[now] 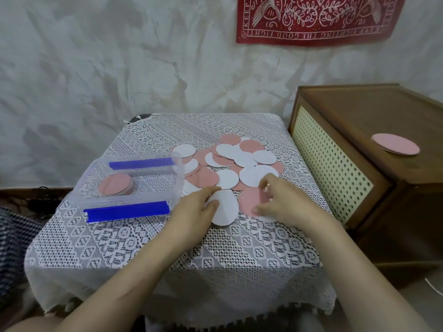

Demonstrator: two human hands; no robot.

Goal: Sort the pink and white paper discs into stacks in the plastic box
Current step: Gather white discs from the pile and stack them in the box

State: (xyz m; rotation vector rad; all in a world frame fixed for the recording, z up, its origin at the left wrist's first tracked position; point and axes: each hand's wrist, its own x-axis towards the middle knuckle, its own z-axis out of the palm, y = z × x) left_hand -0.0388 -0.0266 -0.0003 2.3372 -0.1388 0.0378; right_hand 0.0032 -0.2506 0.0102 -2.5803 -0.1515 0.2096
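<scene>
A clear plastic box (pixel 178 173) with blue clip handles stands on the left of the lace-covered table and holds a short stack of discs with a pink one (pixel 115 185) on top. A loose pile of pink and white discs (pixel 230 159) spreads to its right. My left hand (pixel 199 207) pinches the left edge of a white disc (pixel 225 209) lying at the pile's near side. My right hand (pixel 285 200) rests with curled fingers on a pink disc (pixel 249 202) beside it, thumb and fingers at its edge.
The table (pixel 143 248) is small, with its front edge close to me. A brown wooden cabinet (pixel 359 144) with a perforated front stands against the table's right side, and a small pile topped by a pink disc (pixel 395 144) lies on it. A wall is behind.
</scene>
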